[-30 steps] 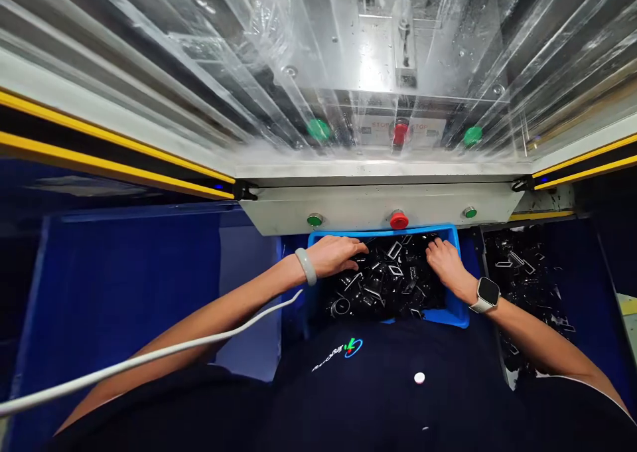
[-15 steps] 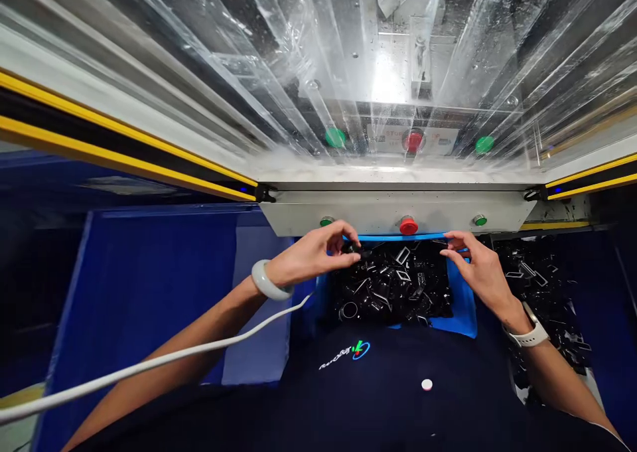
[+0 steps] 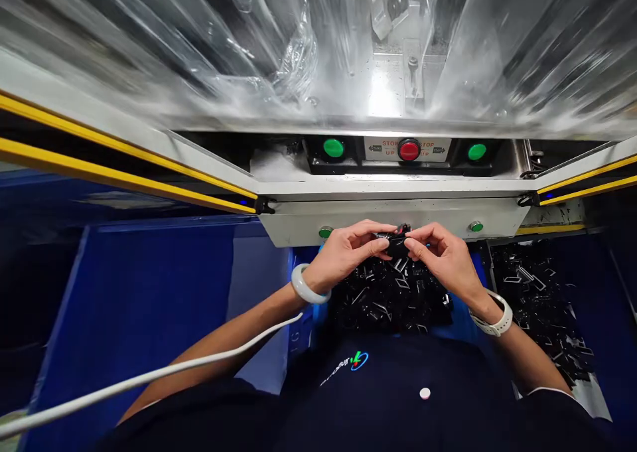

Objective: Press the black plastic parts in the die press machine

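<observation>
A small glossy black part [image 3: 397,245] is pinched between my two hands, just in front of the machine's front panel. My left hand [image 3: 341,258] grips its left side with thumb and fingertips. On the other side, my right hand [image 3: 446,261] has thumb and fingers closed on the part's right end. The fingertips cover some of the part, so its exact kind cannot be made out. Below the hands lies a heap of similar black parts [image 3: 383,299], some with silvery rectangular outlines, in a blue bin [image 3: 478,269].
A white panel [image 3: 293,220] carries a green button [image 3: 476,227]. Behind it are a red stop button [image 3: 409,150] and two green ones under a clear guard [image 3: 338,100]. More black parts [image 3: 532,286] lie at right. A white cable [image 3: 164,370] crosses my left forearm.
My hands have come together from apart, and both now hold the black part that was in my left hand. The clear guard has risen, uncovering the machine's inner buttons.
</observation>
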`<state>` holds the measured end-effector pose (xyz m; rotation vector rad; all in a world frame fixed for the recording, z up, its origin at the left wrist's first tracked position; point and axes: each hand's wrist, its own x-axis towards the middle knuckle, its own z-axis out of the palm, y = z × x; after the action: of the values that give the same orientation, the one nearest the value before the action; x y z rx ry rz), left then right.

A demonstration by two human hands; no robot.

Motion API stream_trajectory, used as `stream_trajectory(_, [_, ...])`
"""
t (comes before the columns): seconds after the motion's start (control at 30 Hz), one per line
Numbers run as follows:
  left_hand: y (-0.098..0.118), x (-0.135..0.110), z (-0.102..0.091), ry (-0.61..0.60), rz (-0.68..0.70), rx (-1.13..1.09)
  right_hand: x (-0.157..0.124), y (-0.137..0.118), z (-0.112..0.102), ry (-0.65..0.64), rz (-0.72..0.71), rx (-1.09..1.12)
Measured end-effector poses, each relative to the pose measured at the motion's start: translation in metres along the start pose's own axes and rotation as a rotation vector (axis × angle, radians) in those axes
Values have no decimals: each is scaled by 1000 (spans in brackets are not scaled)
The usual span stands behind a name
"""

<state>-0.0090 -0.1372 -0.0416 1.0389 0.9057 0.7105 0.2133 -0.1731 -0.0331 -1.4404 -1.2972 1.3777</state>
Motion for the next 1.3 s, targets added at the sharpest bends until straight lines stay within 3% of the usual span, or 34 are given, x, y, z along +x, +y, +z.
stream_trajectory(0.3, [12, 18, 5, 29, 47, 44, 17, -15, -14, 58, -63, -74])
stream_trajectory(0.5, [33, 40, 5, 55, 100, 38, 47, -33, -25, 43, -228, -120])
stream_trajectory(0.7, [62, 65, 0, 187, 488, 348, 77, -60, -27, 78, -314, -204])
stream_trajectory(0.83, [90, 96, -16, 316, 582, 481, 128, -93, -37, -12, -388, -243])
stream_trajectory(0.93, [116, 134, -29, 421, 639, 381, 190, -129, -41, 203, -547, -399])
stream_trajectory(1.0, [132, 160, -36, 493, 680, 315, 234, -151, -38, 407, -534, -586])
stream_trajectory(1.1, [155, 194, -42, 620, 618, 282, 289, -173, -30, 514, -323, -780])
stream_trajectory(1.17, [169, 211, -46, 658, 502, 300, 307, -179, -29, 485, -305, -791])
stream_trajectory(1.23, [182, 226, -51, 656, 410, 325, 301, -179, -35, 427, -422, -770])
stream_trajectory(1.3, [192, 245, -59, 648, 378, 334, 268, -173, -46, 362, -573, -753])
